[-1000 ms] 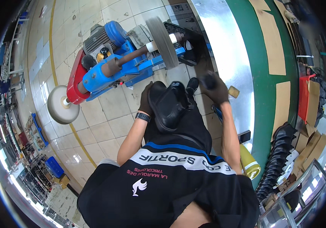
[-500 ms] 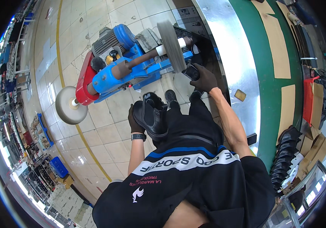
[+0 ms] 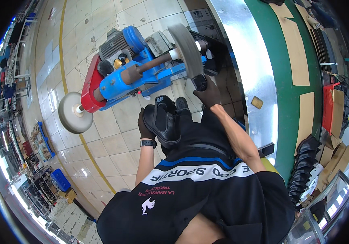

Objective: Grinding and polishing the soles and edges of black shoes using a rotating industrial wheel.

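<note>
A black ankle boot (image 3: 166, 124) with elastic side panels is tilted in front of my waist. My left hand (image 3: 145, 127), in a dark glove, is closed around its side, with most of the fingers hidden behind it. Farther out to the right, my gloved right hand (image 3: 210, 94) grips a small black block-like piece (image 3: 200, 82); its exact kind does not show. That piece sits against the lower rim of a grey buffing wheel (image 3: 186, 51), or very close to it. The wheel is mounted on the shaft of a blue machine (image 3: 119, 85).
A second, pale wheel (image 3: 75, 113) is at the machine's left end, beside a red belt guard (image 3: 90, 83). On the right runs a metal-edged green bench (image 3: 282, 81) with cardboard strips, a small tan block (image 3: 257, 102) and a row of black shoe parts (image 3: 304, 166).
My right hand has moved left and slightly down with the black piece, toward the wheel's lower rim. The boot in my left hand has tilted slightly and stays near my waist.
</note>
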Available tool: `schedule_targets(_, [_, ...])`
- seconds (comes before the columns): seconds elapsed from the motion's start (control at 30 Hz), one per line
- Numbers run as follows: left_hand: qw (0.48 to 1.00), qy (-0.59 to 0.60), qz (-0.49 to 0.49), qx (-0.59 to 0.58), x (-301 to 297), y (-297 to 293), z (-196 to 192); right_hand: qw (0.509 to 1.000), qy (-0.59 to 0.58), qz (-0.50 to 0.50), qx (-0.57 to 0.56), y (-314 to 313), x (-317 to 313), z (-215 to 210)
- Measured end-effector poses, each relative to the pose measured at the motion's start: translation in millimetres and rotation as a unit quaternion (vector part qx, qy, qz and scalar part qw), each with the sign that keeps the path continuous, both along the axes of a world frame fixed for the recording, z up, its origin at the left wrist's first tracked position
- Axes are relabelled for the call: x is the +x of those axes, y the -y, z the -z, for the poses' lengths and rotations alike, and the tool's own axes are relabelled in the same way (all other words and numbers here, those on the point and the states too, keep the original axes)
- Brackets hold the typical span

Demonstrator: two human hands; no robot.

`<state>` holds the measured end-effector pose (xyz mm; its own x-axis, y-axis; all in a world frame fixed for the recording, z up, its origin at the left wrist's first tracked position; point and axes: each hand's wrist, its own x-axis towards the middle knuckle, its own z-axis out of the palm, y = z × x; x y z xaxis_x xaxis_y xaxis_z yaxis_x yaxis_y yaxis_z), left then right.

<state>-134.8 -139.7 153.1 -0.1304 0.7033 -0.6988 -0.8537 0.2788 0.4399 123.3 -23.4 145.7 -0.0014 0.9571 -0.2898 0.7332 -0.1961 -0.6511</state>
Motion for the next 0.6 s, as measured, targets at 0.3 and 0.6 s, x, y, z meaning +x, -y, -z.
schedule_targets(0.3, [1.000, -0.020, 0.004, -0.016, -12.5, 3.4, 3.0, 0.968, -0.127, 0.218, -0.014, 12.7, -49.2, 5.3])
schedule_targets(0.6, [0.997, 0.057, 0.044, -0.006, -4.6, -22.0, 2.4, 0.905, 0.042, 0.400, 0.136, 91.7, 192.1, 0.6])
